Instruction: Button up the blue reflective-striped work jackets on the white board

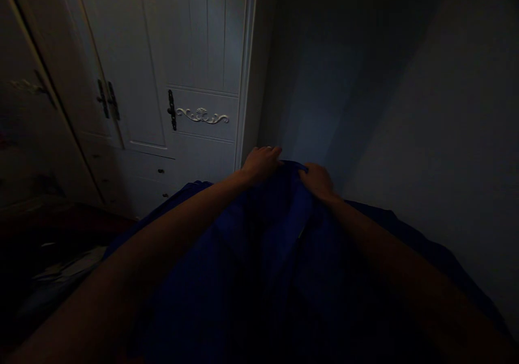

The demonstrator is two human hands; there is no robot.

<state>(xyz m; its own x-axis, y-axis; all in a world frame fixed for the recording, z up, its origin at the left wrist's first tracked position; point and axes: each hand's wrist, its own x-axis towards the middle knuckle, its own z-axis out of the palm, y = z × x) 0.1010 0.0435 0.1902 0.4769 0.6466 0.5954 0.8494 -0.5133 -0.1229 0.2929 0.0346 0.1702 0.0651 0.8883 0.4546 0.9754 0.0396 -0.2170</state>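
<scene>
Dim in here! Left hand (261, 161), right hand (318, 181) close together, fingers of both gripping top edge of cloth (284, 234), deep blue; wardrobe (206, 55) beyond.

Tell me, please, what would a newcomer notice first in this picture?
Probably the blue cloth filling the lower middle, its top edge held by the left hand and right hand. Next, perhaps the pale wardrobe at upper left, with a scroll ornament beside a dark handle.

Scene was dimly lit; wardrobe (211, 45) was faintly brightened; wall (458, 147) was crossed by broad shadow (375, 88); bottom edge was blackened.
</scene>
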